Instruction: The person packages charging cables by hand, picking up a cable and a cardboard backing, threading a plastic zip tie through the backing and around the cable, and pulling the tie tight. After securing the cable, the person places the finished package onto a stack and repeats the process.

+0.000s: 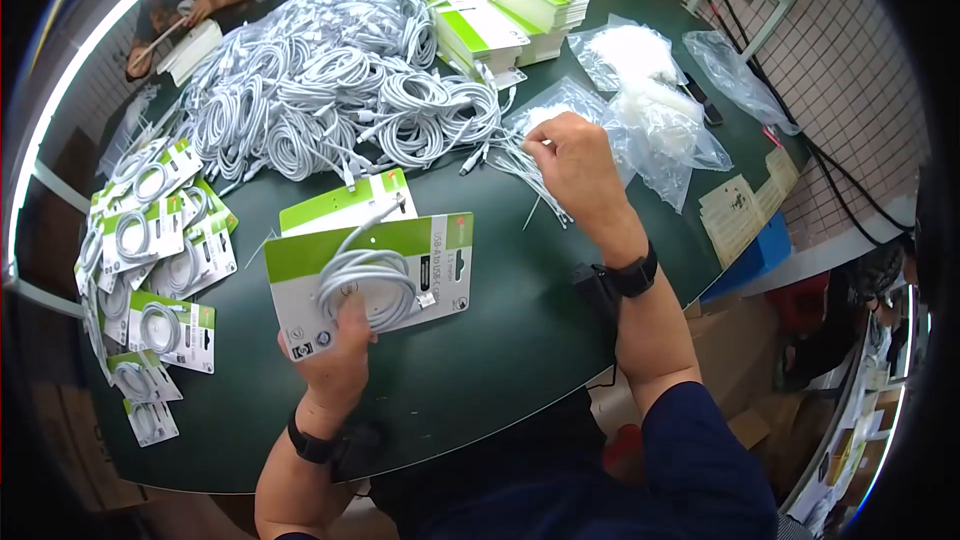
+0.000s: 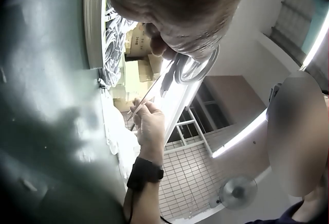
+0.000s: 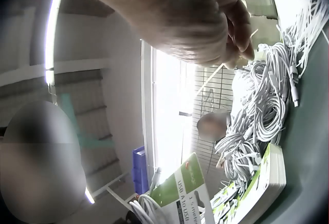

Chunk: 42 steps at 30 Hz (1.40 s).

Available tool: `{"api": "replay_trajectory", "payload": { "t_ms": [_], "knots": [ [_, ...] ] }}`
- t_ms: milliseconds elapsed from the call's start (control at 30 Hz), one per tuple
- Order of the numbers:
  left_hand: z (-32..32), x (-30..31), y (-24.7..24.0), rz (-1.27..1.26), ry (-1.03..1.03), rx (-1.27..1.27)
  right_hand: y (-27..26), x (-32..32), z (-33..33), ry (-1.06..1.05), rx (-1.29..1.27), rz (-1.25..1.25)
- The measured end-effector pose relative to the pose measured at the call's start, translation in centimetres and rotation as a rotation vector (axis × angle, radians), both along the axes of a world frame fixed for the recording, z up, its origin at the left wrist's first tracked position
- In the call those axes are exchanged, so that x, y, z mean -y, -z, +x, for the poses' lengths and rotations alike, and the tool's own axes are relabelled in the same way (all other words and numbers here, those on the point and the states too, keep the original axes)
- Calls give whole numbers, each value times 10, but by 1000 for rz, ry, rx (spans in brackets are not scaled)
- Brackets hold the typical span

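My left hand grips a green-and-white USB cable card, its thumb pressing a coiled white cable against the front. The same card and coil show low in the right wrist view. Over the far side of the table, my right hand pinches a thin white cable tie between thumb and fingertips. That hand hovers beside a spread of loose white cable ties. Behind the held card lies a stack of similar cards, partly hidden by it.
A large heap of coiled white cables fills the table's far left. Carded cables pile along the left edge. Stacked cards stand at the back, with clear plastic bags to their right. Another person's arms are across the table.
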<state>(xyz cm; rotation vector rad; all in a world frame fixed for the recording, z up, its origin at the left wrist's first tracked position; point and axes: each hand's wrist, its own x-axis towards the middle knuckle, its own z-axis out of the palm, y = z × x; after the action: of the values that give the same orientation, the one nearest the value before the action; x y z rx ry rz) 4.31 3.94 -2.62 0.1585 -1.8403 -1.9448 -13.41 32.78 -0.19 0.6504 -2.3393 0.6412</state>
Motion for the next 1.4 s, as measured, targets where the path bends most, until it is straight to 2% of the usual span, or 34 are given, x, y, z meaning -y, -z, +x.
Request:
{"api": "replay_trajectory", "payload": {
  "t_ms": [33,133,167,267,300,400,433,533,700,800,967,1067,1100,1200,1333,1400],
  "knots": [
    [2,3,5,-4,-1,-13,-5,6,3,-1,-13,-4],
    [5,15,28,-425,-5,-198,-19,27,24,-233,736,-606],
    [3,15,20,-429,-7,-205,-22,32,29,-237,729,-607],
    [1,12,-16,-876,158,-585,-26,43,40,-476,1134,-786],
    [1,10,-19,-880,155,-573,-24,45,41,-482,1145,-787],
    [-2,5,-25,-815,436,-658,-18,46,39,-465,1184,-541],
    [-2,3,-26,-818,433,-642,-17,48,40,-473,1197,-542],
    [1,-2,-25,-932,438,-757,-15,51,44,-419,909,-225],
    [3,-4,-29,-991,441,-791,2,51,38,-574,759,-169],
    [4,-5,-34,-1062,462,-816,7,49,30,-711,289,-62],
    [9,-6,-34,-1094,487,-825,-27,50,57,-633,549,-171],
    [10,-5,-37,-1135,510,-847,-44,55,78,-690,839,-581],
    [10,-6,-36,-1126,511,-827,-47,55,82,-689,860,-580],
    [9,-9,-34,-1113,473,-924,-55,57,91,-879,703,-371],
    [10,-11,-31,-1098,457,-942,-57,59,97,-1015,753,-277],
    [11,-11,-31,-1092,466,-921,-57,60,99,-1019,784,-268]
  ]
}}
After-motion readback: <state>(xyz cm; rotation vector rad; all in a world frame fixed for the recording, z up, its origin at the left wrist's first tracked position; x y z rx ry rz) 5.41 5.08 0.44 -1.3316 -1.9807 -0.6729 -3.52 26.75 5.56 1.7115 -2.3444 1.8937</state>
